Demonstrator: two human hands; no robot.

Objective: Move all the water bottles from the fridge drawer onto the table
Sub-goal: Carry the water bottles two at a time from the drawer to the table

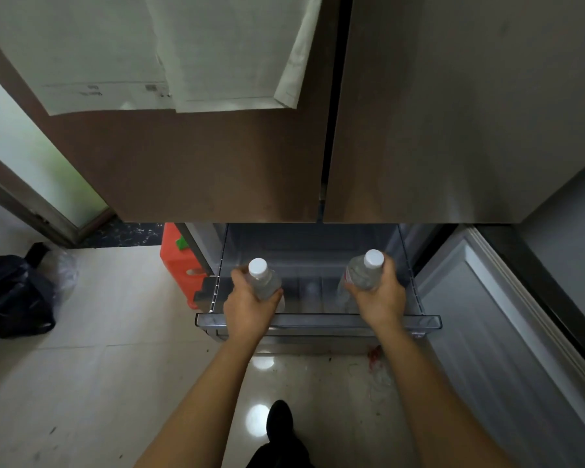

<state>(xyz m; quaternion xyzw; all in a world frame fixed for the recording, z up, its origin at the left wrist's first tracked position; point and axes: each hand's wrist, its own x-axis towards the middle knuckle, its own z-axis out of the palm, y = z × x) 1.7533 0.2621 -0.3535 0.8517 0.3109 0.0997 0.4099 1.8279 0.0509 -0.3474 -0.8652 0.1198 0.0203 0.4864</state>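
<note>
A: Floor tiles (81, 332), lower left; fridge drawer (318, 321) open, centre.

B: Our left hand (247, 307) curls fingers (237, 275) round the left bottle (264, 280), our right hand (379, 298) round the right bottle (363, 273). Both bottles are upright at the drawer's mouth, for lifting, we judge.

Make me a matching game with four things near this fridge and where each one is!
Things:
1. left clear plastic water bottle with white cap
2. orange-red plastic box
3. dark bag
4. white paper sheets

Places:
a. on the brown fridge door
b. on the floor, far left
c. gripped by the left hand over the open fridge drawer
d. beside the drawer's left side

Pairs: 1-c, 2-d, 3-b, 4-a
</note>
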